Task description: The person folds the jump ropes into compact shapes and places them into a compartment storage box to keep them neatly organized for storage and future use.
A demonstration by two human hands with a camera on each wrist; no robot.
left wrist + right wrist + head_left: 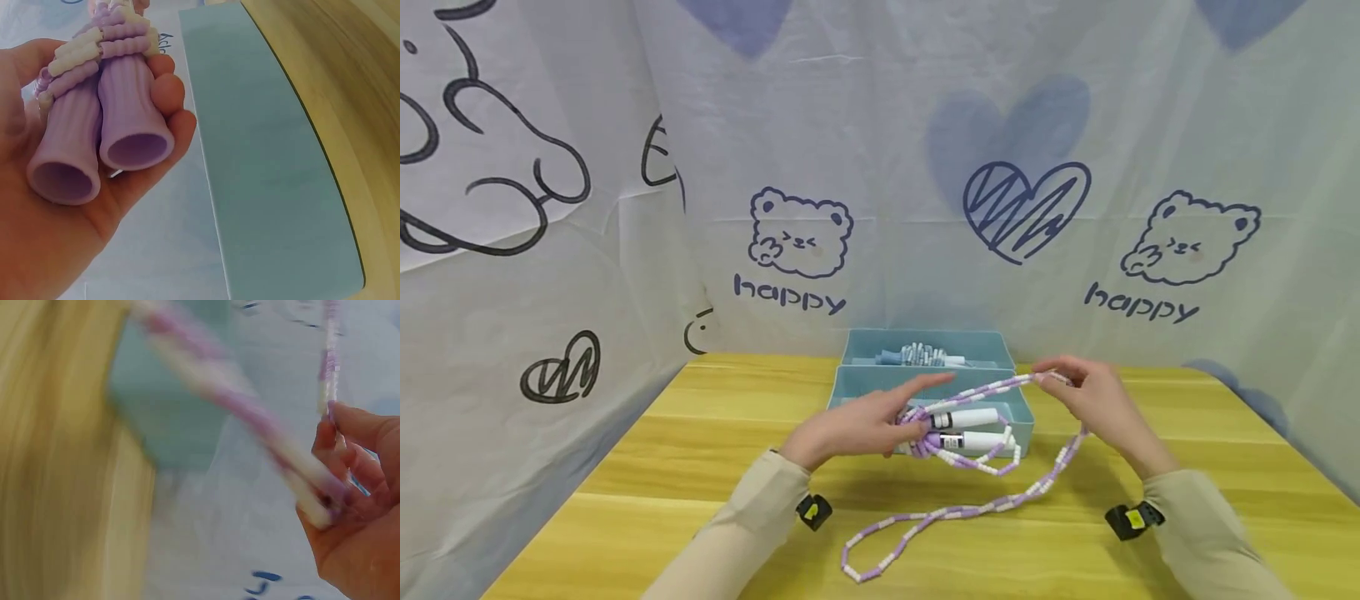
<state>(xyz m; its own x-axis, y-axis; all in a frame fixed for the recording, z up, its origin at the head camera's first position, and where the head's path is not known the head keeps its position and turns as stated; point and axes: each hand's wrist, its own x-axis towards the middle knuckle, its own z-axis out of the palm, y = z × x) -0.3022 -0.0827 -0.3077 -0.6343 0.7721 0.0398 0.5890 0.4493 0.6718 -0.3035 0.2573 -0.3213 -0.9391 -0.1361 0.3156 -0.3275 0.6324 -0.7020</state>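
Note:
My left hand (861, 421) grips the two handles (976, 418) of a purple-and-white beaded jump rope (1033, 490). Several turns of the beads wrap round the handles, and their flared purple ends (136, 115) face the left wrist camera. To the right, my right hand (1097, 400) pinches a doubled stretch of the rope, drawn fairly straight from the handles. From there the rest hangs down and leftward, finishing in a loop low over the table. In the right wrist view the nearer rope strand (240, 406) is blurred.
Behind the handles stands a light blue two-compartment box (1024, 410) on the wood-grain table (647, 492). Its back compartment holds a wound blue-and-white beaded jump rope (917, 356). A printed white cloth (895, 275) hangs behind and at the left.

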